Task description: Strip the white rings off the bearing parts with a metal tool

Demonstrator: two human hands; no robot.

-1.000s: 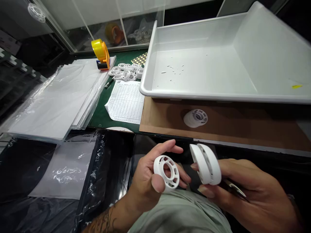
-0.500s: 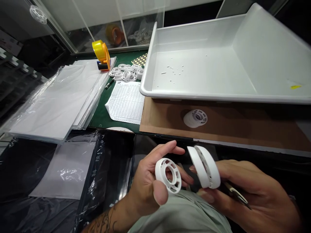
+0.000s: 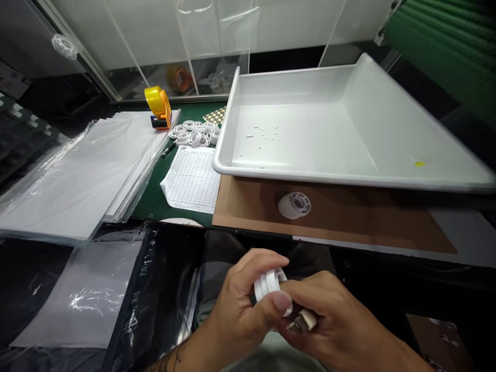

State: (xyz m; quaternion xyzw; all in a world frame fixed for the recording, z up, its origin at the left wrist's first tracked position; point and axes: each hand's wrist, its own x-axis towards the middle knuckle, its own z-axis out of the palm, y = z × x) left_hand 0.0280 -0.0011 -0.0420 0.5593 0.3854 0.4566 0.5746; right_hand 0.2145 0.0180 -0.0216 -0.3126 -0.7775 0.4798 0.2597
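Green bench mat (image 3: 155, 199), clear panels (image 3: 217, 46), poss. acrylic, behind.

Both hands meet low in front, left hand (image 3: 240, 299) fingers curled, right hand (image 3: 333, 323) closed against it.

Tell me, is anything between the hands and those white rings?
No, nothing visible. Both the left hand and the right hand are pressed straight onto the stacked white rings, with the fingers wrapped around them. A small tool sits in the right hand, just below the rings.

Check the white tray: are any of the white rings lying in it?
No. The white tray holds only tiny white bits; the loose white rings lie on the green mat beside it.
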